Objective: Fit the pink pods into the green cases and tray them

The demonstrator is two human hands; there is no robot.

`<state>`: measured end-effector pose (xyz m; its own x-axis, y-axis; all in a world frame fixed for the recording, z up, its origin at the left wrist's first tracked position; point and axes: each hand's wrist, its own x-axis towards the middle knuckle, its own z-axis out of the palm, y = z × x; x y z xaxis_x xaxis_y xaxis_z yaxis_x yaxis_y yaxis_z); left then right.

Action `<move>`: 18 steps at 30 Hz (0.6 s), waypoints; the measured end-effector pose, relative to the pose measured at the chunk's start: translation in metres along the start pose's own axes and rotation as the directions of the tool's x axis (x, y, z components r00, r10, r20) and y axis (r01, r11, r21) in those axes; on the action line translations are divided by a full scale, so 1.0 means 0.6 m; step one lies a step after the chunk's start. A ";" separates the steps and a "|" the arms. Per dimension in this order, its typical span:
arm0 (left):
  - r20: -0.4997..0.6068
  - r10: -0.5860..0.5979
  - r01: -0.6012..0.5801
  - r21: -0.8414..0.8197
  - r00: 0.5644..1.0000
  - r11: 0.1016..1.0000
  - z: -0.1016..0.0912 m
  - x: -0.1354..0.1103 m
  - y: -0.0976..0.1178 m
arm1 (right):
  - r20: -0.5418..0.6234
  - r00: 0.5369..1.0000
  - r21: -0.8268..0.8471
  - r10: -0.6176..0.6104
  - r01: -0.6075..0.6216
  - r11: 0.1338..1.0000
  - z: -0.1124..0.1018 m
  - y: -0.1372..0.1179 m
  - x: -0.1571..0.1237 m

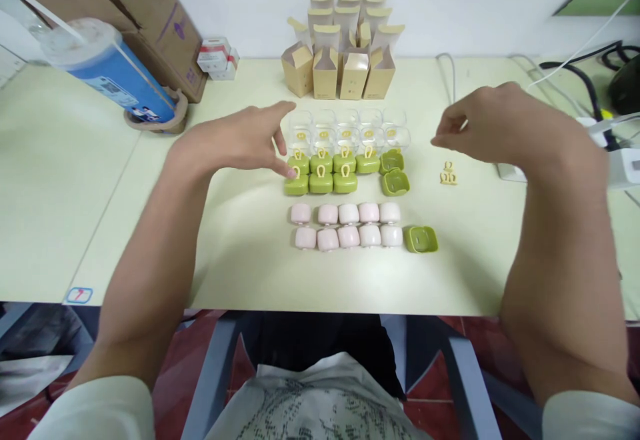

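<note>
My left hand (245, 139) has its fingers apart, with a fingertip at the leftmost of several green caps with yellow loops (321, 181); I cannot tell whether it touches. Over the right part of the table, my right hand (483, 123) is pinched closed; whatever its fingertips hold, if anything, is hidden. Below it lie a few small yellow loop pieces (449, 175). Two green caps without loops (395, 183) end the green rows, and another hollow green cap (421, 240) lies nearer me. Pale pink and white rounded pieces (349, 236) form two rows.
Clear plastic cups (347, 130) stand in rows behind the green caps. Farther back are several open-topped small cartons (355, 75). A blue cup (125, 80) leans at left beside a large cardboard box (170, 33). Cables and a white power strip (623, 167) lie at right.
</note>
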<state>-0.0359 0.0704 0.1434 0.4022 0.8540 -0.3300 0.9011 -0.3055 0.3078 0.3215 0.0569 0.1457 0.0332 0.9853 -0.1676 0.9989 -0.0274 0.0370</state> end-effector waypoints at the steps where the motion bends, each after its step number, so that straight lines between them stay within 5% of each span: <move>1: -0.080 0.012 -0.014 -0.027 0.997 1.000 -0.002 -0.003 0.005 | 0.075 0.996 -0.026 0.041 -0.039 0.999 0.000 0.010 0.003; 5: -0.307 0.089 -0.137 -0.138 0.948 0.981 -0.002 -0.011 0.033 | 0.271 0.961 -0.044 0.061 -0.051 0.998 0.016 0.026 0.019; 10: -0.524 0.242 -0.318 -0.058 0.817 0.946 0.061 -0.044 0.133 | 0.237 0.949 -0.047 0.207 -0.201 0.978 0.026 0.046 0.042; 14: -0.341 0.679 -0.595 0.328 0.650 0.734 0.173 -0.062 0.251 | 0.405 0.896 0.077 0.185 -0.235 0.969 0.026 0.063 0.052; 18: -0.252 0.747 -0.587 0.487 0.615 0.647 0.250 -0.036 0.314 | 0.441 0.887 0.129 0.136 -0.212 0.969 0.036 0.066 0.060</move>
<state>0.1498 -0.0690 0.0745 0.8799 0.4031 0.2516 0.4259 -0.9038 -0.0414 0.3629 0.0878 0.1201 0.1789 0.7961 -0.5781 0.9647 -0.2573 -0.0558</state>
